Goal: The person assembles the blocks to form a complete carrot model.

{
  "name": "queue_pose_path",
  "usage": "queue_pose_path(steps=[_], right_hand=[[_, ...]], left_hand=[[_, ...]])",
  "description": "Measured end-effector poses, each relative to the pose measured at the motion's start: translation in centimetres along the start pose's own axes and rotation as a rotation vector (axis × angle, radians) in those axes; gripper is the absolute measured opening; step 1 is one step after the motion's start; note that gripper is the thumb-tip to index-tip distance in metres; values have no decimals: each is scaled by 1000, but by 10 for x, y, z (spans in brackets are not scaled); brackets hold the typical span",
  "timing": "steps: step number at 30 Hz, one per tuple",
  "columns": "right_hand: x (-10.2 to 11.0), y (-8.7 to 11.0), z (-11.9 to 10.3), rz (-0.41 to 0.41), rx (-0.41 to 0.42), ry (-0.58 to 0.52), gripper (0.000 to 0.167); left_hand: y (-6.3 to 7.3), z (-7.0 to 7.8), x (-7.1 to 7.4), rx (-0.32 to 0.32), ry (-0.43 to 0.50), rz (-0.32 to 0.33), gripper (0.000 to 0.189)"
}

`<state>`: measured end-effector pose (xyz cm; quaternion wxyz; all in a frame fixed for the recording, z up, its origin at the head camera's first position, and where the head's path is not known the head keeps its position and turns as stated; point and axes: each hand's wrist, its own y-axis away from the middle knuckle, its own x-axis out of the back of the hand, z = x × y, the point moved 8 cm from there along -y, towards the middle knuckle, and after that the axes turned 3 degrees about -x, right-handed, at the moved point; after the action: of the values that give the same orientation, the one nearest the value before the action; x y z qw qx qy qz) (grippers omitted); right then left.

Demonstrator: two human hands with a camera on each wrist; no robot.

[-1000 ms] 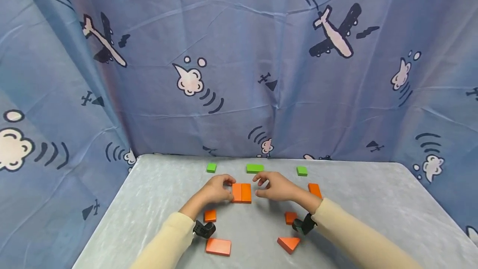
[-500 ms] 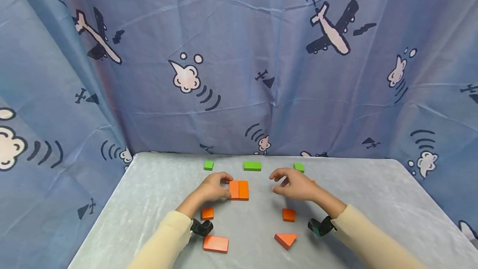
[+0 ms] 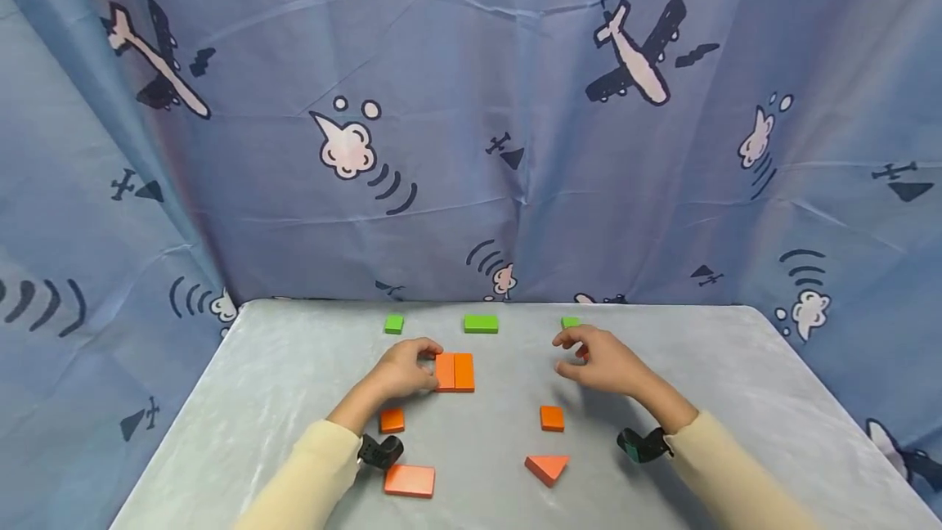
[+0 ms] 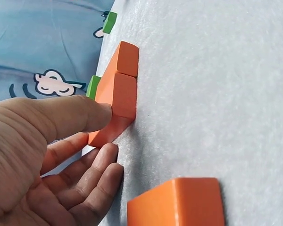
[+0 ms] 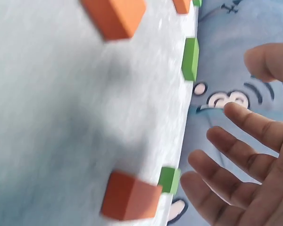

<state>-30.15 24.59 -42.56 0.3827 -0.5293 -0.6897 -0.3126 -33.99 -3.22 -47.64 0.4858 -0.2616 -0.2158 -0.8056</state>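
My left hand (image 3: 401,369) pinches the left one of two orange rectangular blocks that stand side by side. Its thumb presses the near face of that left orange block (image 4: 124,96), and the index finger lies on its far side. The right orange block (image 3: 464,372) touches it. Off to the right, my right hand (image 3: 607,358) hovers above the table with loosely bent fingers and nothing in them. Close to that hand is another orange block (image 5: 131,196), mostly hidden behind the fingers in the head view.
Along the back of the table (image 3: 294,399) lie a green square block (image 3: 393,324), a green rectangular block (image 3: 481,324) and another green block (image 3: 570,322). Nearer are orange square blocks (image 3: 552,418), an orange triangle (image 3: 547,469) and an orange rectangle (image 3: 409,481). A patterned curtain (image 3: 434,260) hangs behind.
My right hand has moved away from the orange pair, rightward toward the other orange block. The left hand stays at the pair. The head view has shifted slightly.
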Motion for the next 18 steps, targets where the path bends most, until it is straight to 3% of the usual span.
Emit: queue_pose_path(steps=[8, 18], right_hand=[[17, 12, 30, 73, -38, 74, 42], [1, 10, 59, -2, -80, 131, 64]], left_hand=[[-5, 3, 2, 8, 15, -29, 49], [-2, -6, 1, 30, 27, -29, 50]])
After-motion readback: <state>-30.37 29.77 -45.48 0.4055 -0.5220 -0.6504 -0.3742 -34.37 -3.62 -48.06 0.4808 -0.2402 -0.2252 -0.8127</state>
